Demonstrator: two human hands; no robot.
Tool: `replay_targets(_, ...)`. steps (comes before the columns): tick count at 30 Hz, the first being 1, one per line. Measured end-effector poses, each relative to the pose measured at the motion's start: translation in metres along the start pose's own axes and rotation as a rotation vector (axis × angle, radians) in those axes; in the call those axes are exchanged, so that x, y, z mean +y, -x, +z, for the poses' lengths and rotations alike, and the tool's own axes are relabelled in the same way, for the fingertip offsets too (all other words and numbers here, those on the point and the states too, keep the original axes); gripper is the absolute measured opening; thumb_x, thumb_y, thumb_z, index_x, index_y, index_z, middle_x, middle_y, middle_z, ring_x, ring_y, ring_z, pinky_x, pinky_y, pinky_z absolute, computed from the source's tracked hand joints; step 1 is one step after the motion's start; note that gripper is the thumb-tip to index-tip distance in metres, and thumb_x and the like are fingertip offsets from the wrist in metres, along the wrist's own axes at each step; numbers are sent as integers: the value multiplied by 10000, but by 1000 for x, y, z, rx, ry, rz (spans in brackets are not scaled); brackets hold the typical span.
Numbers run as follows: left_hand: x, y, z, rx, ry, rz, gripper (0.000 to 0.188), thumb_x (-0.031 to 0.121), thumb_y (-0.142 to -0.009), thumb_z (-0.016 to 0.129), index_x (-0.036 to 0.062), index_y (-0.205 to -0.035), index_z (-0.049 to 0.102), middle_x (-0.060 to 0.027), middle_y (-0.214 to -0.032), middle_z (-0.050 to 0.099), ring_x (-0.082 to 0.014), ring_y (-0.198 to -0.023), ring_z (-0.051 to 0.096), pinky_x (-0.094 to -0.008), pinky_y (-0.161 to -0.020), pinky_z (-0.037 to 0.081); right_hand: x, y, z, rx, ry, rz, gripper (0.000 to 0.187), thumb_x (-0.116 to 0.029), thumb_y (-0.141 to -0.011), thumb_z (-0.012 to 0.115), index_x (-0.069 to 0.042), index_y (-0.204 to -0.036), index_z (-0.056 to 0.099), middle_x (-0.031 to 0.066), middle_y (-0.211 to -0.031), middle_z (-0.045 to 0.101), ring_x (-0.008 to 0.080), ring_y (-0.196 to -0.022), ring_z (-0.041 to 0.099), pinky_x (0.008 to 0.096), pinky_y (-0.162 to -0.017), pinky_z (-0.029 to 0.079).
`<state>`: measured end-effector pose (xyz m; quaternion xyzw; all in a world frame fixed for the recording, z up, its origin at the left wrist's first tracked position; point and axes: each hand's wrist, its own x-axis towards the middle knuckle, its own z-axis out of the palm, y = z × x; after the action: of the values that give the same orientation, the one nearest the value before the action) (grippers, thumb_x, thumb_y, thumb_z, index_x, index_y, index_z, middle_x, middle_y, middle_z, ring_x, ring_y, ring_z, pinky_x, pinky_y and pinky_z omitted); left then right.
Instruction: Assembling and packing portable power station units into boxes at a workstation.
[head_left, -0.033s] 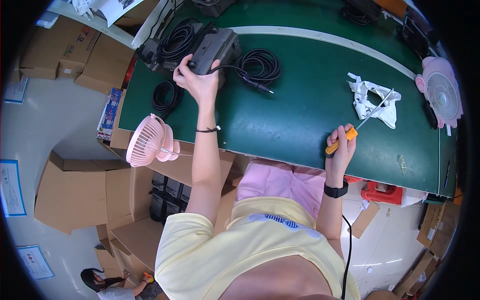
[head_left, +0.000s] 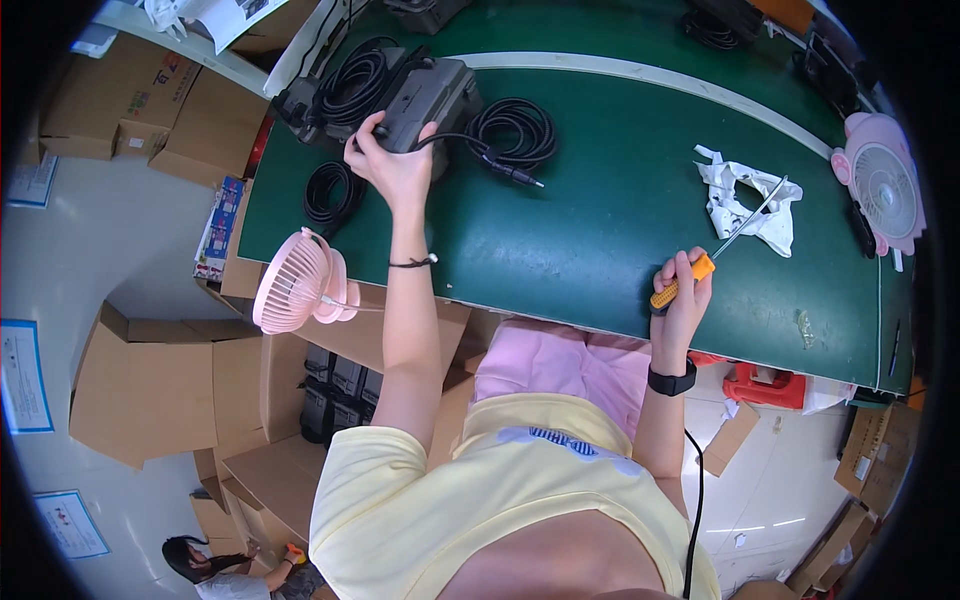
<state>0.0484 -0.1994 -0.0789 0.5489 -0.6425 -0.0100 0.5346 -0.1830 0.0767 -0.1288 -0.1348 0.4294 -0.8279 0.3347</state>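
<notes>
My left hand grips the near end of a dark grey boxy case, fingers and thumb spread round its sides. From beside my left hand a black cable runs to a coil, with a plug lying on the green table. My right hand is closed on a screwdriver with an orange-yellow handle, near the table's front edge. The screwdriver's metal shaft points away to the right, its tip over a crumpled white cloth with a hole in it.
More black cable coils lie left of the case. A pink fan is at the front left edge, another fan at the far right. Open cardboard boxes stand at the left. At lower left, another person holds something orange.
My left hand, the case and its cable coil have shifted slightly to the left. My right hand and the screwdriver stay where they were.
</notes>
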Motion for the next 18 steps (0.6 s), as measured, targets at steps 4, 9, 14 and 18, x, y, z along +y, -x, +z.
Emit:
replay_targets(4, -13, -8, -23, -131, 5, 78, 743, 308, -625, 952, 179, -1271, 608, -213, -1342, 480, -388, -1216, 543, -444, -1047, 450, 1, -1, 0, -10, -11, 9, 117, -92, -1022, 566, -106, -1044, 452, 14, -791, 505, 79, -671, 491, 230, -592, 421)
replay_targets(9, -20, -11, -38, -242, 52, 124, 695, 332, -654, 932, 158, -1256, 629, -212, -1331, 508, -380, -1249, 527, -443, -1052, 444, 2, -1, -1, -16, 4, 15, 118, -89, -1021, 566, -105, -1045, 452, 12, -789, 504, 78, -673, 493, 230, -591, 420)
replay_targets(14, -11, -2, -46, -255, 15, 193, 640, 294, -707, 910, 142, -1268, 643, -124, -1287, 568, -276, -1158, 601, -418, -909, 568, 1, -1, 1, -12, 13, 11, 119, -88, -1019, 568, -105, -1044, 453, 12, -781, 500, 76, -673, 491, 228, -589, 415)
replay_targets(18, 0, 3, -53, -336, 199, 66, 594, 283, -720, 889, 117, -1242, 660, -166, -1213, 618, -300, -1104, 621, -375, -945, 502, 1, 0, 2, -21, 28, 11, 118, -86, -1020, 569, -104, -1045, 455, 12, -779, 497, 78, -669, 490, 229, -591, 416)
